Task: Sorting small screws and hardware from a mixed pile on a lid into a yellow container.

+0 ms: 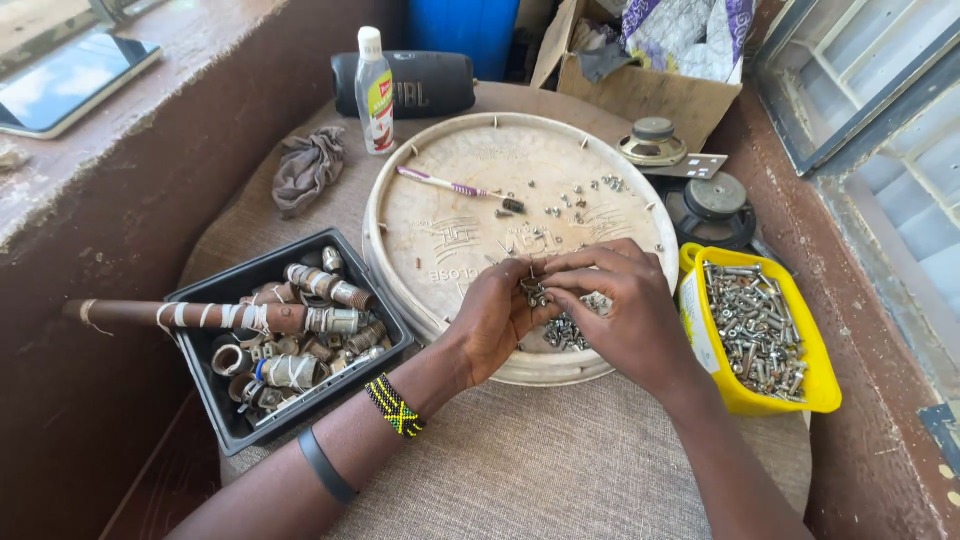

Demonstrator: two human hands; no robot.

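My left hand (pixel 495 318) and my right hand (pixel 620 305) meet over the near part of a round white lid (pixel 440 180) that lies upside down on the table. Both pinch small metal screws and nuts (pixel 538 293) between the fingertips. A little heap of the same small parts (pixel 566 333) lies on the lid just under the hands. More loose screws (pixel 575 195) are scattered on the far part of the lid, beside a toothbrush (pixel 455 186).
A yellow tub (pixel 815 385) full of bolts stands at the right. At the left is a black tray (pixel 215 400) of pipe fittings with a rusty pipe (pixel 150 315). Behind are a rag (pixel 306 168), a small bottle (pixel 374 92), a black speaker (pixel 425 82), two speaker drivers (pixel 712 205) and a cardboard box (pixel 650 90).
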